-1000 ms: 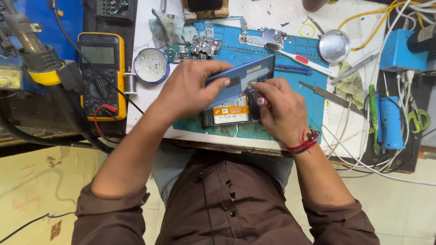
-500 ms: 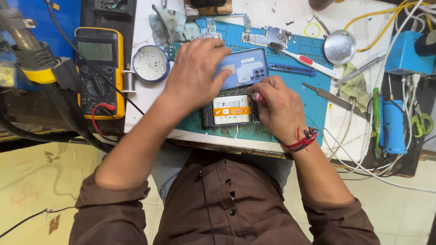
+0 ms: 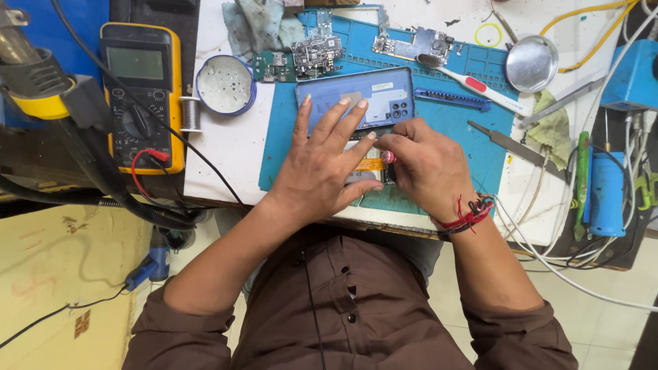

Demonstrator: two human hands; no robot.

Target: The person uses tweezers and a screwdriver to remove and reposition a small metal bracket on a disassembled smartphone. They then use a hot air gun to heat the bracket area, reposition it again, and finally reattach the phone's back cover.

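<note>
A: Start at the far left. What's there?

B: A yellow multimeter (image 3: 142,96) with a red lead, standing beside a hot-air handpiece (image 3: 34,82) with a yellow collar. Just right of the meter sit a small spool of solder wire (image 3: 190,113) and a round blue-rimmed tin (image 3: 225,85).

A: And the hands?

B: The left hand (image 3: 322,168) lies flat, fingers spread wide, over an opened phone on the blue work mat (image 3: 277,147). Its fingertips rest on the phone's blue back cover (image 3: 370,92), which lies just beyond the hand, toward the far side of the mat. It grips nothing; it only presses down.

A: The right hand?

B: The right hand (image 3: 428,168) is just beside it, touching it, fingers pinched narrow on a small red-tipped tool (image 3: 388,157) at the phone body (image 3: 370,171). Only the orange-labelled part of the body shows between the two hands. A red thread is tied round that wrist.

A: Further right?

B: Two bare circuit boards (image 3: 315,51) lie at the far edge of the mat, then a white and red toothbrush (image 3: 476,85), a round metal dish (image 3: 532,64), and a blue box (image 3: 634,75) among white cables.
</note>
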